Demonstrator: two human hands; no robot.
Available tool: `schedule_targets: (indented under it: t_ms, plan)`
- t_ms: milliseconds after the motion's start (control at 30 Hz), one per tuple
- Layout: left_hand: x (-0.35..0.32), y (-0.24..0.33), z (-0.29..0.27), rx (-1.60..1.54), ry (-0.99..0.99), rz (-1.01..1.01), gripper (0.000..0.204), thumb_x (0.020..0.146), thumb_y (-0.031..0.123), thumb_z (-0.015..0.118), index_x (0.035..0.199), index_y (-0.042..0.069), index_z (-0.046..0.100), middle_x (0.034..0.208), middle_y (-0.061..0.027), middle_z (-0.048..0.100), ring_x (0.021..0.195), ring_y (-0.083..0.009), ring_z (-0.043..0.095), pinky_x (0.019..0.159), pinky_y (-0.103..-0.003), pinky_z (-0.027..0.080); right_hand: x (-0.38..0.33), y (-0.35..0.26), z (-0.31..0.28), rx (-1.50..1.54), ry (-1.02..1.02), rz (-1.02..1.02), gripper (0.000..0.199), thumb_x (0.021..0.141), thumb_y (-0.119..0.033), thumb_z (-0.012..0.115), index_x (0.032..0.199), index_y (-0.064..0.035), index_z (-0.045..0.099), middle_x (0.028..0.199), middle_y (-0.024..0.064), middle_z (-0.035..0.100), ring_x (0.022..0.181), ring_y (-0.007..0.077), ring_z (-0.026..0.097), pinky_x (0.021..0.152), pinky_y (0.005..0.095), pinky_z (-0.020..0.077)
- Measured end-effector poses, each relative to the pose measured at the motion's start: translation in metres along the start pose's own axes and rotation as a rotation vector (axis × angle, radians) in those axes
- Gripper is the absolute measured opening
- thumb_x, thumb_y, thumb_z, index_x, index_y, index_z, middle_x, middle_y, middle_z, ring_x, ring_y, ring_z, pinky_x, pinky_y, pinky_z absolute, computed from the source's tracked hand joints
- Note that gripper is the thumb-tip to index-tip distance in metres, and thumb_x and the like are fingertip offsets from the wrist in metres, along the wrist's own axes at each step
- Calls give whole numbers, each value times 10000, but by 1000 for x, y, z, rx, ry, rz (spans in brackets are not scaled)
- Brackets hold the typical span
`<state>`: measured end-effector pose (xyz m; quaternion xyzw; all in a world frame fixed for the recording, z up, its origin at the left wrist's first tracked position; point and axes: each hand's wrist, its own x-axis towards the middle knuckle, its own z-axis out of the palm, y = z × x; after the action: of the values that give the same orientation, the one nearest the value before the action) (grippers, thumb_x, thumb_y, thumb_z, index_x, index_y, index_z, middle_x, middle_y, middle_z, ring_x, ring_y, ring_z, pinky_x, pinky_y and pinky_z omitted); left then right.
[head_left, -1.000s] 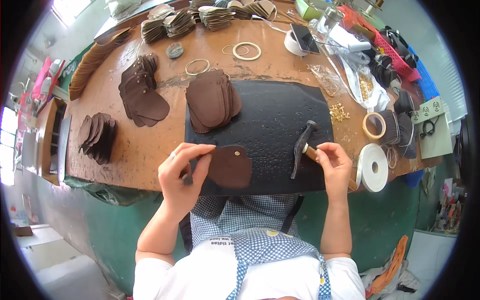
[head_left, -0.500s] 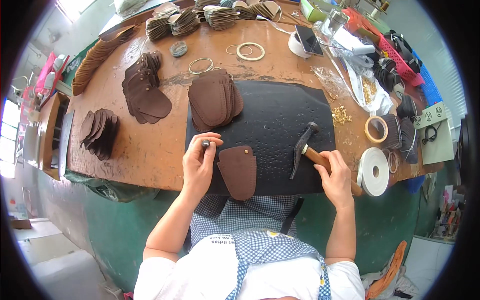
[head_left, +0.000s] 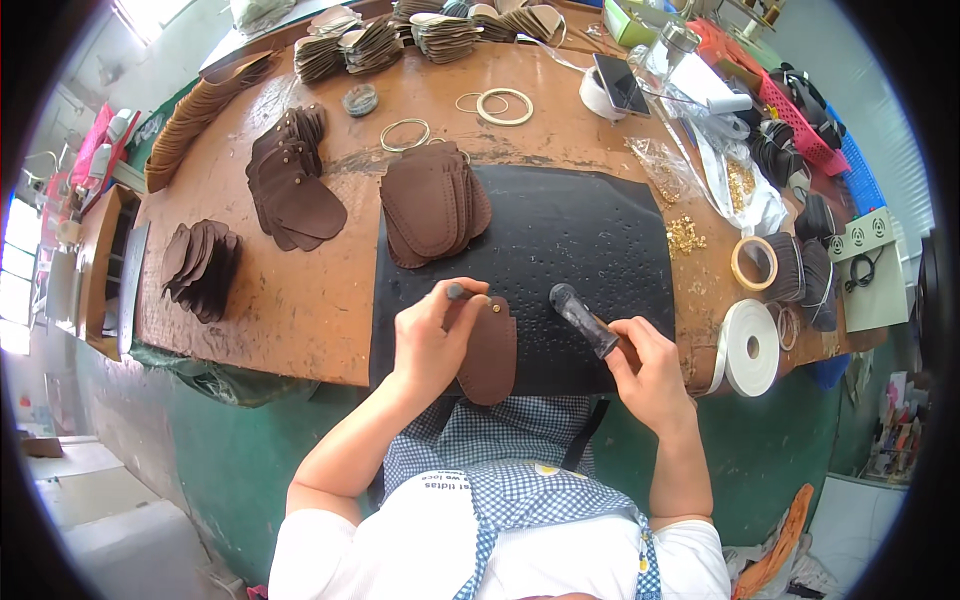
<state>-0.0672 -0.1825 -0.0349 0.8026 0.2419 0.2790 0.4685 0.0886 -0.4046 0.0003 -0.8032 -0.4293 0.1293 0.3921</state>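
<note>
I see a big brown wooden table (head_left: 330, 300) with a black mat (head_left: 580, 250) on it. A brown leather piece (head_left: 490, 350) lies on the mat's near edge. My left hand (head_left: 430, 340) pinches a small metal punch (head_left: 462, 293) standing on it. My right hand (head_left: 650, 370) grips a hammer (head_left: 585, 318) just beside.

Punch (head_left: 462, 293) lower end hidden in left hand (head_left: 432, 340); hammer (head_left: 585, 318) handle buried in right hand (head_left: 650, 372).
</note>
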Motion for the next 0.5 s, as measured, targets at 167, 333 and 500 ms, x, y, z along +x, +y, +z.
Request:
schedule_targets:
  t_ms: [167, 333, 500]
  plan:
    - [-1, -13, 11, 2, -51, 29, 116, 958, 1, 644, 1070, -27, 655, 945, -107, 757, 858, -154, 744, 769, -258, 574, 0, 2, 2, -13, -24, -4, 173, 901, -30, 662, 1052, 38, 614, 867, 151, 615, 681, 267, 628, 619, 350, 499]
    - [2, -15, 16, 26, -65, 56, 94, 962, 4, 640, 1051, -24, 648, 922, -109, 758, 842, -160, 751, 747, -266, 581, 1, 2, -2, -20, -28, -14, 205, 893, 16, 635, 1092, 55, 605, 845, 136, 601, 640, 205, 601, 599, 322, 479]
    - [0, -25, 22, 225, 33, 283, 145, 928, 115, 709, 1015, 18, 644, 804, -125, 720, 650, -246, 717, 556, -322, 556, 4, -8, -5, -53, -57, 15, 161, 927, -77, 669, 1051, 12, 618, 869, 172, 669, 710, 344, 678, 623, 382, 537]
